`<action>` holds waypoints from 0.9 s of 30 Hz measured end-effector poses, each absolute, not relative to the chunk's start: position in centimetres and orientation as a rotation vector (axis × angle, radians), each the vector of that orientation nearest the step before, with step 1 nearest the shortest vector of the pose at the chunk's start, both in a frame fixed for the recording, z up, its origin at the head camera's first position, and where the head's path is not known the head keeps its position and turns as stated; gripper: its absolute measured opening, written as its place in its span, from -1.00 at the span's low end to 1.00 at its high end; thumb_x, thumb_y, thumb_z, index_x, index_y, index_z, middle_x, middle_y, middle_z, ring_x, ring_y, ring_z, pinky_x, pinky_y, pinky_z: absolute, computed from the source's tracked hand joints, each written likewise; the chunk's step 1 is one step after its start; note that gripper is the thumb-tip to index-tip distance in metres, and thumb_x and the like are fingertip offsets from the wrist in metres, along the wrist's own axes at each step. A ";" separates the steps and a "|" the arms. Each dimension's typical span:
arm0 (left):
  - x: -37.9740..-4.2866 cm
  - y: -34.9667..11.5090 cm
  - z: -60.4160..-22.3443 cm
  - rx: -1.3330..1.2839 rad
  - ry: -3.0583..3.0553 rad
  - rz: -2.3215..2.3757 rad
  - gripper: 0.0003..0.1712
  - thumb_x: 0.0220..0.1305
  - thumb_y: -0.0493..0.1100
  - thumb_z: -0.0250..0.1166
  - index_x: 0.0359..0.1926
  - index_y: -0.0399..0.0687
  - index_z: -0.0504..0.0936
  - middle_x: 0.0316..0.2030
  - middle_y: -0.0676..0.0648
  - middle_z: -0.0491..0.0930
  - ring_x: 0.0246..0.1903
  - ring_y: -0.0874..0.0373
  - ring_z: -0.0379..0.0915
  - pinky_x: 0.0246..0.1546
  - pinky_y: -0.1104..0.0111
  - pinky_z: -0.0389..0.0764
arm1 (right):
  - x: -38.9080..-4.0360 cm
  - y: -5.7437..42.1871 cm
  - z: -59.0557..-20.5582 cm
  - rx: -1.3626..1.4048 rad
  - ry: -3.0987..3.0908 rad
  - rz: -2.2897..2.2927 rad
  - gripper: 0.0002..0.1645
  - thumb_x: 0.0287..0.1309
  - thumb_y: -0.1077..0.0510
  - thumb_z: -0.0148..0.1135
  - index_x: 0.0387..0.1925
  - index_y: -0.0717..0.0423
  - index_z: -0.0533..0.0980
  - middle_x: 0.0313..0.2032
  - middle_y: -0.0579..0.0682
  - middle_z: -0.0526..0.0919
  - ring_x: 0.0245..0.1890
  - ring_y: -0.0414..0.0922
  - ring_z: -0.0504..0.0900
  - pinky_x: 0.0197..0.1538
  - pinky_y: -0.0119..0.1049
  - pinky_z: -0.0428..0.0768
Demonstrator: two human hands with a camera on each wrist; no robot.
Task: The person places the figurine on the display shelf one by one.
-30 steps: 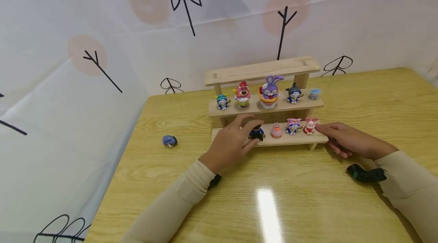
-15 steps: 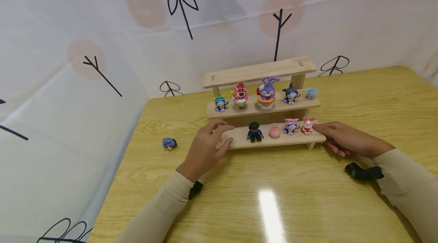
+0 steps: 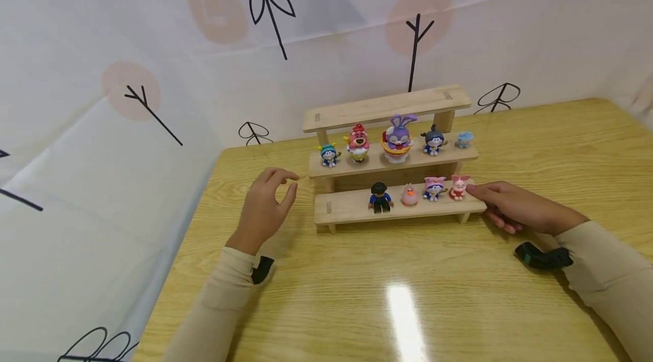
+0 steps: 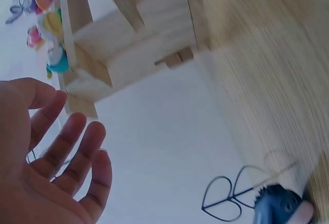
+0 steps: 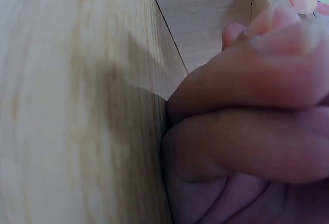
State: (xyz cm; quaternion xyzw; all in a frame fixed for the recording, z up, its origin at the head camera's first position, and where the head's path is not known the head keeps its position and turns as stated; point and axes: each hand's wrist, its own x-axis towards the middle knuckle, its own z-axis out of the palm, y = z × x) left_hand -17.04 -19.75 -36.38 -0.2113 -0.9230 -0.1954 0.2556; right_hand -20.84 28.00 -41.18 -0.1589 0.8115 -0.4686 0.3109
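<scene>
My left hand (image 3: 264,203) hangs over the table left of the wooden display shelf (image 3: 326,203), thumb and fingers apart with nothing between them. A blue-grey donkey figurine (image 4: 277,203) shows at the lower right in the left wrist view; the hand hides it in the head view. My right hand (image 3: 515,206) holds the right end of the lower step, its lower fingers curled against the table. Beside its fingertips sits a pink piglet figurine (image 3: 458,187). Further left on that step are a pink-hatted figurine (image 3: 434,188), a pink duck figurine (image 3: 410,195) and a black-haired toy figure (image 3: 380,197).
The middle step carries several figurines, among them a purple rabbit (image 3: 398,138), a pink bear (image 3: 358,144) and a dark-haired figurine (image 3: 433,141). A bare top board (image 3: 388,106) rises behind. White patterned cloth (image 3: 336,56) borders the wooden table (image 3: 347,282).
My left hand has let go of the black-haired toy figure on the lower step and moved left, off the shelf. The right hand stays at the shelf's right end.
</scene>
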 end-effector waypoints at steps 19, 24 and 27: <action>-19.0 -26.3 -37.3 -0.268 -3.004 -0.875 -0.60 0.53 -0.13 -0.01 0.28 -0.06 0.50 0.22 -0.18 0.42 0.19 -0.12 0.37 0.14 -0.07 0.49 | -20.7 27.8 -40.8 -0.390 2.150 -1.214 -0.24 0.57 -0.29 -0.42 -0.14 0.33 0.39 -0.70 -0.12 0.42 -0.77 -0.26 0.33 -0.66 -0.20 0.47; -19.0 -27.5 -37.3 -0.227 -3.104 -0.955 -0.55 0.52 -0.15 -0.10 0.33 -0.04 0.44 0.25 -0.20 0.37 0.22 -0.13 0.33 0.12 -0.06 0.48 | -20.8 27.9 -40.9 -0.397 2.147 -1.216 -0.23 0.57 -0.29 -0.42 -0.12 0.33 0.40 -0.71 -0.12 0.42 -0.77 -0.25 0.34 -0.66 -0.21 0.46; -19.0 -27.9 -37.2 -0.251 -3.162 -0.973 -0.55 0.55 -0.16 -0.11 0.35 -0.06 0.42 0.27 -0.25 0.37 0.24 -0.18 0.32 0.15 -0.10 0.46 | -20.9 28.0 -40.9 -0.406 2.142 -1.220 -0.23 0.57 -0.29 -0.42 -0.14 0.34 0.40 -0.71 -0.12 0.41 -0.78 -0.25 0.34 -0.67 -0.20 0.46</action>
